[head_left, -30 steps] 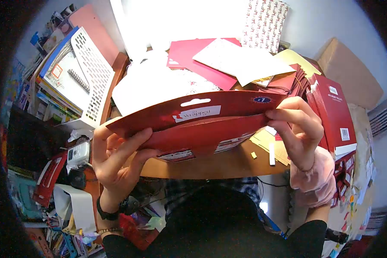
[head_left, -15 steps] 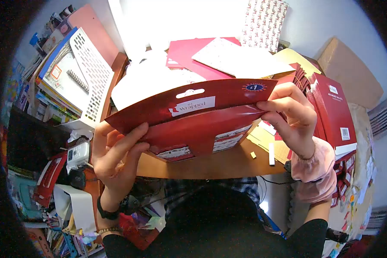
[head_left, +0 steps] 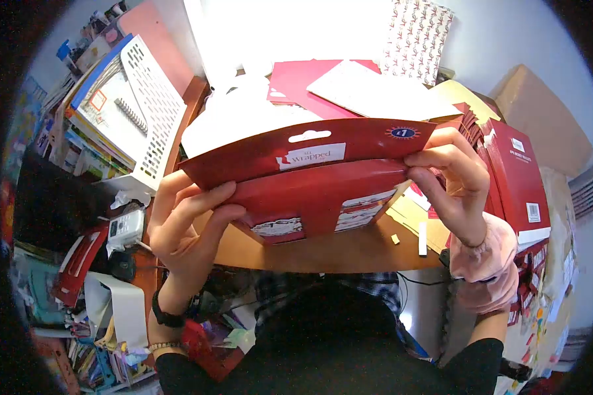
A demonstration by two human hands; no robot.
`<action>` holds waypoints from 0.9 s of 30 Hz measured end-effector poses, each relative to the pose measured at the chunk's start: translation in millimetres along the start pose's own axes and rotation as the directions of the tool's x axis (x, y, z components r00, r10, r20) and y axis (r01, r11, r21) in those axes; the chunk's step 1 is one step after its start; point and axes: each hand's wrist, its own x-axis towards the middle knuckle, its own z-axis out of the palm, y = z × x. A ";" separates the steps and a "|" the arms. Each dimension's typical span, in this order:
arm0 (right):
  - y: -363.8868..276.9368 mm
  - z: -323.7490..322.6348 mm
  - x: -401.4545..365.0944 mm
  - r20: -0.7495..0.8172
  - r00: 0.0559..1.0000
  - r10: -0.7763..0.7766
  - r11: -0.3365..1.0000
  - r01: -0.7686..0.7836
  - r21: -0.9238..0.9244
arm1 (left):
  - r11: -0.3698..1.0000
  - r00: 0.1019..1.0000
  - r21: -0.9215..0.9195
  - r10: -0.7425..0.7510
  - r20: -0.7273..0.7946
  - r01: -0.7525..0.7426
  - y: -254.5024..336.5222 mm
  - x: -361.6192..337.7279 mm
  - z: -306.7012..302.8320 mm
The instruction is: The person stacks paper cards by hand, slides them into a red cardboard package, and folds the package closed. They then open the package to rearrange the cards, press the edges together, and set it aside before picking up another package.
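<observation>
Between both hands, above the desk, is a dark red card packet with a hang hole, an "All Wrapped" label and a "£1" badge on its upper flap. White printed patches show on its lower front. My left hand pinches the packet's left side along the fold below the flap, thumb and fingers closed on it. At the right end of the same fold, my right hand grips it between thumb and fingers. The packet's back is hidden from me.
Red and white sheets lie at the back of the wooden desk. To the right stand dark red packs with barcodes. A white perforated file holder with papers is at left, near a small white device.
The view has shifted slightly, so the surroundings sit a little further right. Both hands keep their hold on the red packet, which looks nearly unchanged.
</observation>
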 end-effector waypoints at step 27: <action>-14.4 12.5 0.2 -0.053 0.991 0.126 0.992 -0.127 -0.017 | 0.945 0.931 -0.030 -0.313 0.189 0.325 18.8 21.1 -10.7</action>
